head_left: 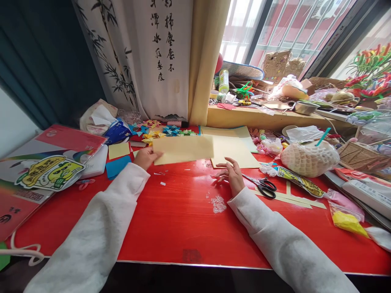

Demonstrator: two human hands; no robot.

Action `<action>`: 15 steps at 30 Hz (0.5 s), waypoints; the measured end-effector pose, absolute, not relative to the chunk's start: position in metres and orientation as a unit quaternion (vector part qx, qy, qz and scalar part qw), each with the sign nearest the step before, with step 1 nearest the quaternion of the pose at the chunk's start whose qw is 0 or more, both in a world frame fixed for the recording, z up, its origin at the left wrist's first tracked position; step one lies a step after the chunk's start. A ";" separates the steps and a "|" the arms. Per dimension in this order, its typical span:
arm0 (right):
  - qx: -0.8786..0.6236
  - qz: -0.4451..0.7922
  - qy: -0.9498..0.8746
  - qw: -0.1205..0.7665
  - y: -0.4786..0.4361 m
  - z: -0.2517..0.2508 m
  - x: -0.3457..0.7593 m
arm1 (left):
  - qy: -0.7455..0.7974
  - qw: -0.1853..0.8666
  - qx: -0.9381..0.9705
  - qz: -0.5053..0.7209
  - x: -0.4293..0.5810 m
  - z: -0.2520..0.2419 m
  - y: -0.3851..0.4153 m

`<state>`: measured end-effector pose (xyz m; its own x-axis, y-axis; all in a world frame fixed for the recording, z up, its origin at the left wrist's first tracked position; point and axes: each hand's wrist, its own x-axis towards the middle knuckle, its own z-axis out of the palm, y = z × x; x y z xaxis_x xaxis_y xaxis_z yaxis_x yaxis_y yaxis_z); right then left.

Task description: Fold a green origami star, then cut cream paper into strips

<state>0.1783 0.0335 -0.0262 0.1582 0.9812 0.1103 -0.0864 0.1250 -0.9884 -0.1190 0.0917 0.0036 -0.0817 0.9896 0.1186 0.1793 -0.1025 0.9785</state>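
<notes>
My left hand (pixel 146 157) pinches the left end of a pale yellow paper strip (pixel 183 149) and holds it just above the red table (pixel 171 219). The strip is blurred by motion. My right hand (pixel 230 176) rests on the table with its fingers spread, holding nothing. It lies beside a larger pale yellow sheet (pixel 235 150). Black-handled scissors (pixel 263 186) lie just right of my right hand. Both arms wear white sleeves.
Folded paper stars (pixel 161 132) lie at the back. Blue (pixel 117 166) and yellow notes (pixel 119 149) sit left, by booklets (pixel 45 171). Yellow offcut strips (pixel 293 199), a netted bundle (pixel 308 158), a basket (pixel 360 156) and packets crowd the right. A cluttered windowsill (pixel 259 116) runs behind.
</notes>
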 end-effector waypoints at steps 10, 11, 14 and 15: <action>-0.472 0.446 -0.480 0.589 0.032 -0.028 0.178 | 0.606 0.325 0.415 0.597 -0.201 0.019 0.094; -0.470 0.446 -0.483 0.589 0.032 -0.028 0.178 | 0.608 0.317 0.414 0.599 -0.204 0.018 0.091; -0.464 0.446 -0.490 0.588 0.031 -0.028 0.177 | 0.608 0.281 0.427 0.608 -0.213 0.013 0.085; -0.464 0.445 -0.493 0.586 0.031 -0.028 0.177 | 0.606 0.266 0.434 0.611 -0.216 0.012 0.085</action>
